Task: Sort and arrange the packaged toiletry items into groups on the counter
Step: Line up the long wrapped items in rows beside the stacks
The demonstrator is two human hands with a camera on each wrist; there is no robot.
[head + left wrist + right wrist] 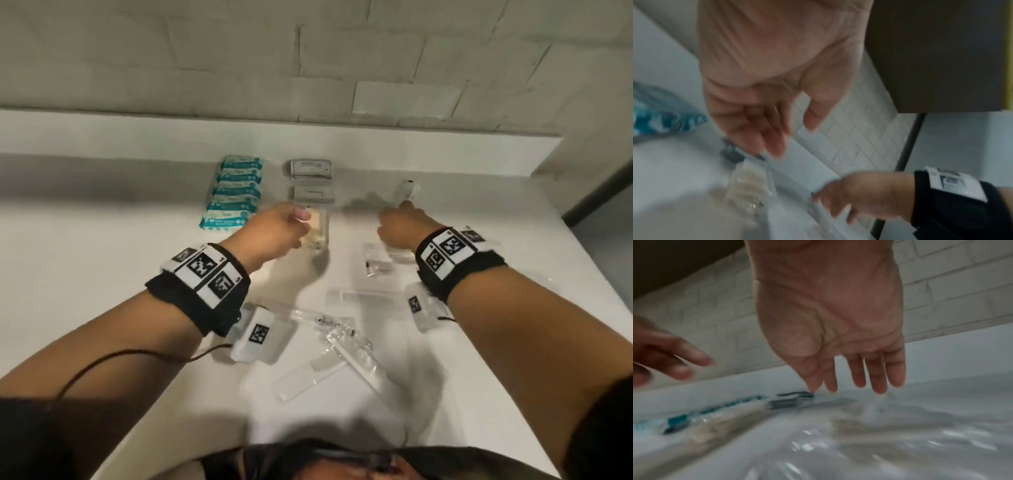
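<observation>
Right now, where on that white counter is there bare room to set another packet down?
The widest bare patch of the white counter lies left of the column of teal-and-white packets. Another strip runs right of the clear-wrapped item beyond the right hand. It is crowded near the front edge, where clear plastic sachets overlap between the forearms.

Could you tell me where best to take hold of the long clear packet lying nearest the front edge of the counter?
Probably by its near end, from above. The long clear packet lies flat on the counter, with that end free while another packet crosses its far end.
</observation>
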